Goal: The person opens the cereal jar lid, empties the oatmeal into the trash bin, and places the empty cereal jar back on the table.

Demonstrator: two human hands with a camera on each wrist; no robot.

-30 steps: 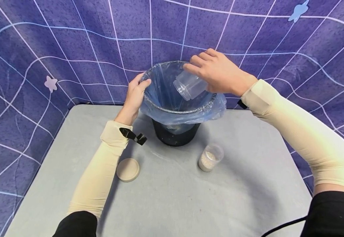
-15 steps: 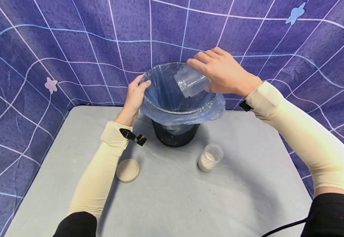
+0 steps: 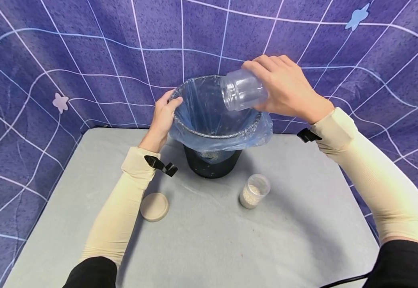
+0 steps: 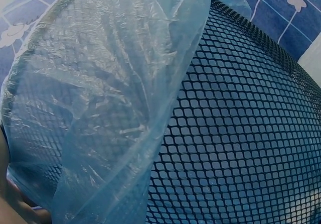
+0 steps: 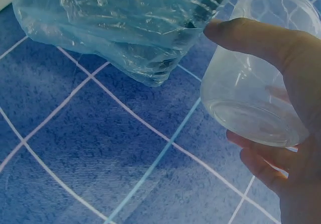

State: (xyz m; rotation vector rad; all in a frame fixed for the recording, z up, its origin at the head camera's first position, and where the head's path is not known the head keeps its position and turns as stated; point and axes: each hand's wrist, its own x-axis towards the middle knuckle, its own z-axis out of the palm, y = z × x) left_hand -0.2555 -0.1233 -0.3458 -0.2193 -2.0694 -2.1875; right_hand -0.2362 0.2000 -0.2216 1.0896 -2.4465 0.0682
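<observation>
Clear jar [image 3: 243, 95] appears at upper centre of the head view, tipped on its side with its mouth toward the frame's left, over the right rim of the black mesh bin [image 3: 212, 165] and clasped by the right hand [image 3: 284, 90]. Left hand [image 3: 163, 118] grips the blue liner [image 3: 209, 120] at the left rim. A second jar (holding pale granules) [image 3: 253, 191] and a tan lid [image 3: 154, 207] stand on the grey table [image 3: 209, 240].

Left wrist view: liner [image 4: 100, 108] draped over mesh [image 4: 241, 148].

Right wrist view: thumb and fingers [image 5: 251, 35] wrap the jar [image 5: 256, 83] at right.

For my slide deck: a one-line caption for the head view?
Right hand tips an empty clear jar over a lined bin steadied by the left hand.
</observation>
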